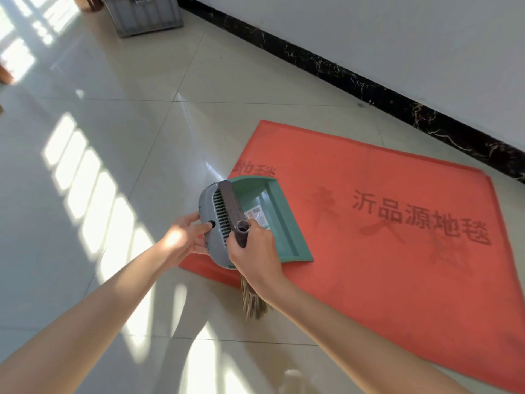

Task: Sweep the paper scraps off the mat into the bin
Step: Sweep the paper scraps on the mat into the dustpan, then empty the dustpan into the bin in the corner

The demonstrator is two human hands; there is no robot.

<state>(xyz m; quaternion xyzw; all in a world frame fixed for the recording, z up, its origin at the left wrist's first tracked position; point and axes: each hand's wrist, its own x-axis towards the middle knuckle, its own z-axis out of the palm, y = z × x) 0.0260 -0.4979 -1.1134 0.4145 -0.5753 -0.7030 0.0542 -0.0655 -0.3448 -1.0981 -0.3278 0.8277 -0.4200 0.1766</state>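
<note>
A red mat (397,280) with dark printed characters lies on the tiled floor near the wall. On its left corner rests a green dustpan (277,223) with a grey comb-toothed back (214,223). My left hand (181,237) grips that grey back. My right hand (252,251) is closed around the dark handle of a small broom (231,209), whose straw bristles (252,302) stick out below my wrist over the floor. A label shows inside the pan. I see no paper scraps on the mat.
A grey plastic crate (145,15) stands on the floor at the far top left. A white wall with a black marble skirting (369,83) runs behind the mat. Bright sun patches cross the glossy tiles on the left.
</note>
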